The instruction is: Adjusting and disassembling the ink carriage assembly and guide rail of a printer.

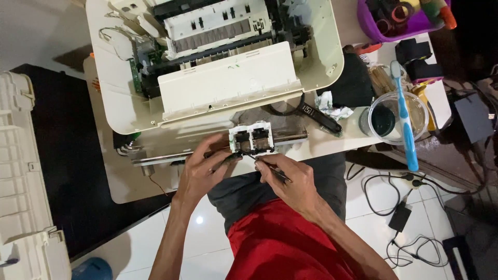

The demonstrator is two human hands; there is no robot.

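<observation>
Carriage block (252,138), light brittle plastic at frame centre: your left hand (199,173) is pinching its edge, right-hand fingers (270,167) gripping a thin tool (270,168).

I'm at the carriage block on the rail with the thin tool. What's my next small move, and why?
Probably ease the thin tool tip into the carriage block underside. The right hand holds the tip just below it, while the left hand braces the block on the metal rail.

The opened cream plastic printer (207,78) and the purple plastic tub (386,31) are cut off by the top edge. The thin dark tool (270,168) is mostly hidden inside the right hand (288,181); its tip is too small to tell.
</observation>
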